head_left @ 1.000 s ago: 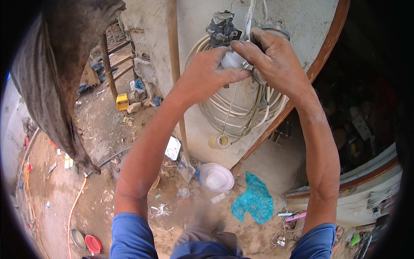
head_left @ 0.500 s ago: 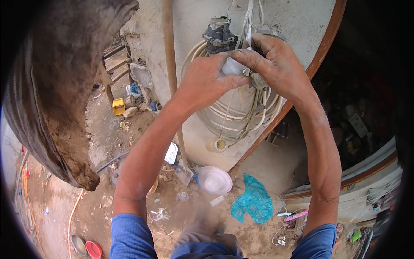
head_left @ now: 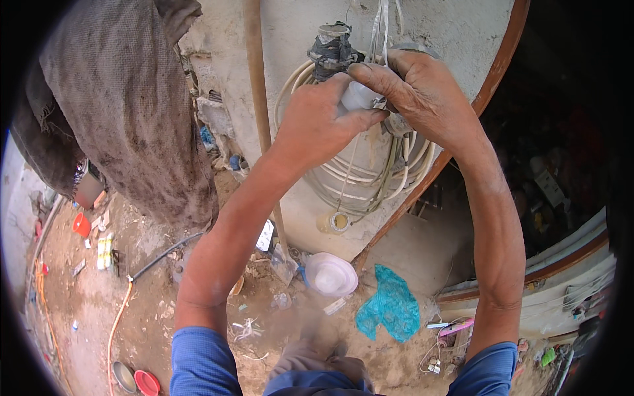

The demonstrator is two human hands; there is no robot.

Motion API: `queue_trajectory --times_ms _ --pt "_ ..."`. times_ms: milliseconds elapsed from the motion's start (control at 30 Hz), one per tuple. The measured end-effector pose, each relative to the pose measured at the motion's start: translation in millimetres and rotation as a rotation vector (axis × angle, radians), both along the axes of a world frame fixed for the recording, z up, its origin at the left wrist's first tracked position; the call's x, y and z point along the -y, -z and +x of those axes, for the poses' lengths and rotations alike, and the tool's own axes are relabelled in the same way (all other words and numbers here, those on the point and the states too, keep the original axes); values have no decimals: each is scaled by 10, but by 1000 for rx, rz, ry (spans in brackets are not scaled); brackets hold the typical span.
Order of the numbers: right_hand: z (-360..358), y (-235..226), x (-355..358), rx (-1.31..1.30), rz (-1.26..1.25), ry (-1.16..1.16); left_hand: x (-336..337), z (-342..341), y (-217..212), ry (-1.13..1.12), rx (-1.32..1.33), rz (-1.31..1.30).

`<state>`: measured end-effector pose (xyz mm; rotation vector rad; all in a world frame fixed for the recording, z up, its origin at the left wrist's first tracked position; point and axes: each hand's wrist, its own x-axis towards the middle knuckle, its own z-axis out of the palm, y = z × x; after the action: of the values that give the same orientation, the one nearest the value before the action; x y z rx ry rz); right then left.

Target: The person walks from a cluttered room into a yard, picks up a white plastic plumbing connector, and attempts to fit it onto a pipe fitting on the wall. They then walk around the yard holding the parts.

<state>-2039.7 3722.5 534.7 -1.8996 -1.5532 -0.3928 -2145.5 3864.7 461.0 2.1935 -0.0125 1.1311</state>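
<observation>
At the wall, my left hand point(head_left: 316, 120) is wrapped around a smooth white plastic cylinder point(head_left: 360, 97), thumb below it and fingers mostly hidden behind. My right hand point(head_left: 429, 92) closes on the cylinder's other end, its thumb across the top; its other fingertips are out of sight. Thin white strips point(head_left: 379, 30) hang down from above to the right fingers. Just left of the cylinder, a pipe end point(head_left: 332, 49) bound in black wrapping stands out from the wall. Below my hands hangs a coil of cream hose point(head_left: 343, 173).
A wooden pole point(head_left: 258, 86) leans on the wall left of my hands. Brown cloth point(head_left: 132, 112) hangs at the left. On the dirt ground lie a pale pink basin point(head_left: 345, 276) and a teal plastic sheet point(head_left: 389, 305). A brown edge point(head_left: 422, 188) borders a dark opening at the right.
The hanging cloth has swung, now showing more ground at the far left and covering the yellow container. My hands keep their grip; the right thumb has shifted slightly up and left.
</observation>
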Motion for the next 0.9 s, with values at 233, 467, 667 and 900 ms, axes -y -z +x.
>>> queue_trajectory --times_ms 233,467,667,900 --pt "101 148 -62 102 66 -35 -12 -18 -10 88 -30 0" --pt "184 123 -83 170 85 -129 -132 -19 -109 338 -245 -234" --pt "51 -2 -39 -1 -25 25 -30 81 4 37 116 48" --pt "91 74 -52 189 -15 26 12 146 52 -224 227 309"
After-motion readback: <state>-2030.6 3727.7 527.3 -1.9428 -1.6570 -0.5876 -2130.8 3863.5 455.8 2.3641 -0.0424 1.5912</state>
